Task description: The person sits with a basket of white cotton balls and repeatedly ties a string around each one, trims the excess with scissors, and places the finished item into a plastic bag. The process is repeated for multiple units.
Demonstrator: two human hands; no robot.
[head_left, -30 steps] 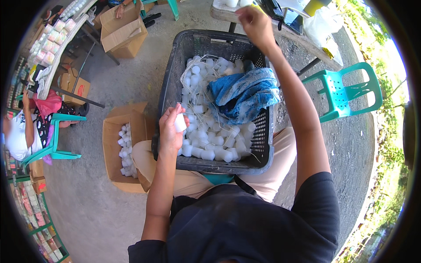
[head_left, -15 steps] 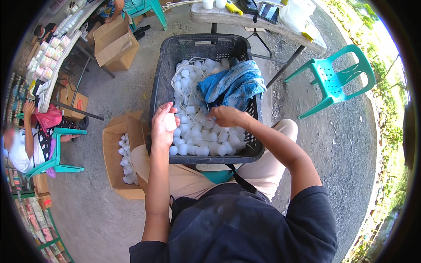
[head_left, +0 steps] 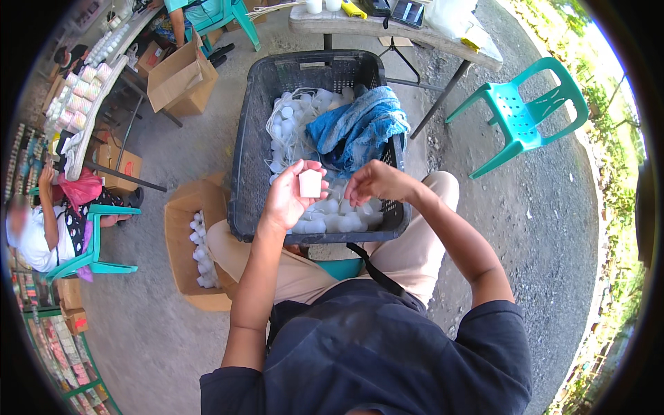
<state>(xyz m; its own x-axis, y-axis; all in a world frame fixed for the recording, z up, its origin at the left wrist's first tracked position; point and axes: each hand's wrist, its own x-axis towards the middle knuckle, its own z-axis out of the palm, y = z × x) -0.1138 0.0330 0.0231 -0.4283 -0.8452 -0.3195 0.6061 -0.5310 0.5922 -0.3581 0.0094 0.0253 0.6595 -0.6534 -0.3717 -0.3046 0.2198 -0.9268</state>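
Open-sided workshop: concrete floor (head_left: 138,277), worktops (head_left: 326,25), cardboard boxes (head_left: 181,84), a crate (head_left: 243,149) of small white pieces (head_left: 319,227), stocked shelves (head_left: 63,339) and a person (head_left: 52,238) seated at left; at right, gravel (head_left: 546,235) and sunlit greenery (head_left: 615,138) outdoors.

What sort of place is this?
Probably an informal, open-sided workshop. Signs: the black crate holding many small white pieces, the table at left lined with stacked packs, and sunlit greenery along the right side.
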